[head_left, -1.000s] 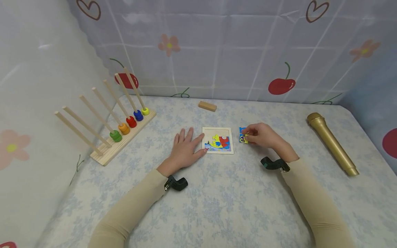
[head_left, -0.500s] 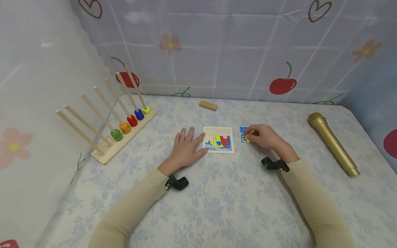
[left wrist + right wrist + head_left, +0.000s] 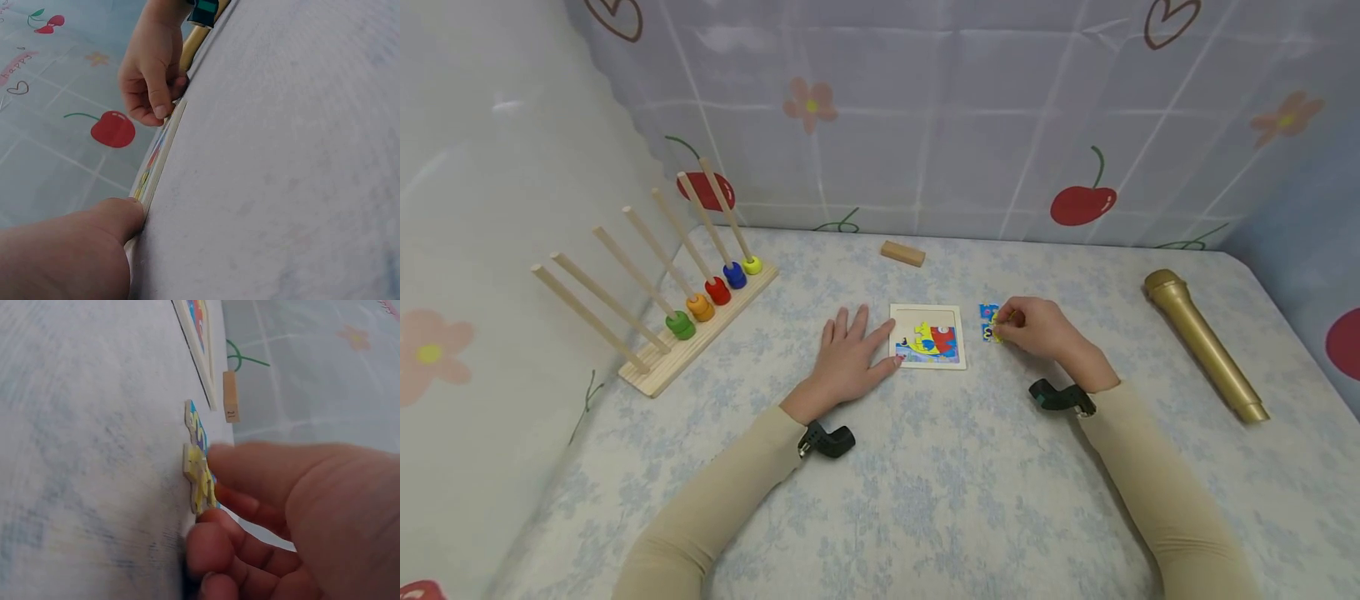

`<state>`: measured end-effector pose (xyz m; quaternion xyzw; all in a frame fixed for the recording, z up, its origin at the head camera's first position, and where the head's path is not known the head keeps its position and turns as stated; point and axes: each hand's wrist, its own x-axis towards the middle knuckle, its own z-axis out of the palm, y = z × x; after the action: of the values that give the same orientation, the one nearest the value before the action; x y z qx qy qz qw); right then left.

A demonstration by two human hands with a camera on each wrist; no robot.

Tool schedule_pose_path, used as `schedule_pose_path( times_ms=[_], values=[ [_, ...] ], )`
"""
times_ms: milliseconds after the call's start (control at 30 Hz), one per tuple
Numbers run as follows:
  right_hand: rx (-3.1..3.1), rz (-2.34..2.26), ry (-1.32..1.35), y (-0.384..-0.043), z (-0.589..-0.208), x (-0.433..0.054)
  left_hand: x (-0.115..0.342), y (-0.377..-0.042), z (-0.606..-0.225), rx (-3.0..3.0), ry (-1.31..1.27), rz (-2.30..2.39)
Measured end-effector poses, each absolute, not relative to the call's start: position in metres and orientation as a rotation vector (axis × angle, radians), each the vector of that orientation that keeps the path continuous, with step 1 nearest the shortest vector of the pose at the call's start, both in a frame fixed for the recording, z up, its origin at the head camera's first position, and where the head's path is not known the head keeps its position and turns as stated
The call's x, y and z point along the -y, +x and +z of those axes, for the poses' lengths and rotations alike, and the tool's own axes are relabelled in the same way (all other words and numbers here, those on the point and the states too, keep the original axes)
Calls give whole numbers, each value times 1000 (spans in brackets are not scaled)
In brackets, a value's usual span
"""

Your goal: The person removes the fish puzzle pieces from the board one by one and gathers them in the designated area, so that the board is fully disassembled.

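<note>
My left hand (image 3: 842,362) lies flat on the table with fingers spread, its thumb and index finger touching the left edge of a small wooden puzzle tray (image 3: 927,313). A red, yellow and blue picture fills the tray's lower part, while bare wood shows above. To the tray's right, my right hand (image 3: 1039,329) pinches at a yellow puzzle piece (image 3: 197,469) between thumb and fingers, low over the table. Blue-and-yellow puzzle pieces (image 3: 988,312) lie beside those fingertips, partly hidden by them. The left wrist view shows the left thumb (image 3: 122,215) against the tray's rim.
A wooden peg stand (image 3: 722,321) with coloured rings stands at the left. A small wooden block (image 3: 902,254) lies behind the tray, and a gold toy microphone (image 3: 1206,346) lies at the far right. A patterned curtain (image 3: 925,125) rises behind the table.
My right thumb and fingers have shifted slightly rightward over the pieces, uncovering more of the blue ones. The left hand and the tray stay in place.
</note>
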<state>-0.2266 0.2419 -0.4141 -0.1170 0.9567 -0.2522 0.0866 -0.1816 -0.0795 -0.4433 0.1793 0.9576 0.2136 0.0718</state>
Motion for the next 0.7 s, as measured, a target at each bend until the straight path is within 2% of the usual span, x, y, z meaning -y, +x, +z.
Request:
schedule_pose_path(
  times_ms=[300,700],
  values=[
    [-2808,-719,-440,-227,-412,-244,79,-182,-443,-2877,537,640],
    [-2804,-716,-422,-227,-412,-244,80,-181,-443,-2881,546,644]
  ],
)
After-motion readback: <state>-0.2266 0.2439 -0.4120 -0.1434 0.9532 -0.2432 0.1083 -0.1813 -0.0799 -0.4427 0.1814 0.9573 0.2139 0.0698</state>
